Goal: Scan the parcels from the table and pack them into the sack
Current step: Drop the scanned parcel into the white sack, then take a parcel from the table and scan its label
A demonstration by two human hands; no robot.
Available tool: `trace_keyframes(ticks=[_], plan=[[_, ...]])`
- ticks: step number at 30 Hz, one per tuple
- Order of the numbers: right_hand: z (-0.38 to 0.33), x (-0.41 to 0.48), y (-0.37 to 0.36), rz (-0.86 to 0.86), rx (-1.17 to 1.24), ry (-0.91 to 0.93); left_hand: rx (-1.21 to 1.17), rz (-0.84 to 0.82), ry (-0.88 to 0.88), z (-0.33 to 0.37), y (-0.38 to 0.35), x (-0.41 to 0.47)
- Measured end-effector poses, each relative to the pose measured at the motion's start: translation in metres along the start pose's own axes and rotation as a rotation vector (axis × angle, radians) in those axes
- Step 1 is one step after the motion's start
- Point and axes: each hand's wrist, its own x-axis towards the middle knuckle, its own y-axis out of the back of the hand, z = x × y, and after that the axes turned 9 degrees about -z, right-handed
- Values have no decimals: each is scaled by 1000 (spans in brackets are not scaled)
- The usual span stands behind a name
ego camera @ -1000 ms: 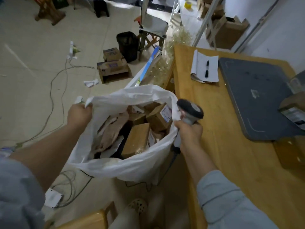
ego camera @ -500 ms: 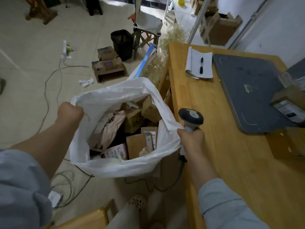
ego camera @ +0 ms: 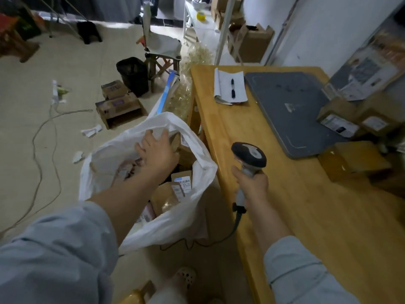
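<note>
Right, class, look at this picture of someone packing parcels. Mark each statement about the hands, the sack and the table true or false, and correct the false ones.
1. The right hand grips the scanner. True.
2. The left hand grips a parcel. False: it is open, fingers spread, over the mouth of the sack.
3. The sack is empty. False: several parcels lie inside it.
4. A pen lies on the notepad on the table. True.
</note>
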Motion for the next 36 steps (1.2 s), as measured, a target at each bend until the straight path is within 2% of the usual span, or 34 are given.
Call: trace_keyframes(ticks=[6,9,12,21,27,36], plan=[[-13,-28,79,-23,333,-34,51,-105,-294,115,-29,-41],[-15,-37,139,-15,581,-74,102,-152,-459,170,-49,-72],[-9,-46,205,28,773,-37,148,-188,-579,221,-72,-105],[15,-78,379,166,992,77,306,-283,-816,365,-146,-198],[23,-63,426,192,1031,112,321,-332,-758,419,-177,-209],[44,-9,432,191,1028,-14,379,-408,-511,460,-222,-120]])
